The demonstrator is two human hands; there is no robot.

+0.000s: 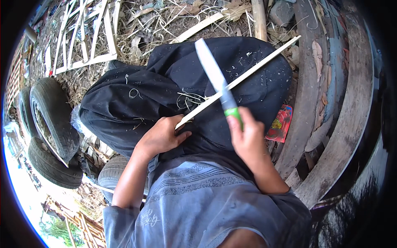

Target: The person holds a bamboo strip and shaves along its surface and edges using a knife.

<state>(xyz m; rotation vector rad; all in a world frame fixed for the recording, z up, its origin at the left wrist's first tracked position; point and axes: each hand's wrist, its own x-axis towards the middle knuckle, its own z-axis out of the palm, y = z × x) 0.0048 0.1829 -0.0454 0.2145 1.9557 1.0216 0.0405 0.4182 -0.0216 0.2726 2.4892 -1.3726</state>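
A long, pale bamboo strip [264,61] slants across my dark trousers [173,78], from my lap up to the far right. Its near end is gripped in my left hand [163,135]. My right hand [248,138] is closed round the green handle of a knife [211,68]. The blade points up and to the left and crosses the strip, near the handle end; whether it touches the wood is hard to tell. Thin curled shavings [192,98] lie on my lap beside the strip, and small chips dot the trouser legs.
Old tyres [53,120] stand at the left. A pale lattice frame [93,62] lies at the far left among shavings and dry leaves. Weathered planks [343,111] run along the right side. A red packet [280,124] lies beside my right knee.
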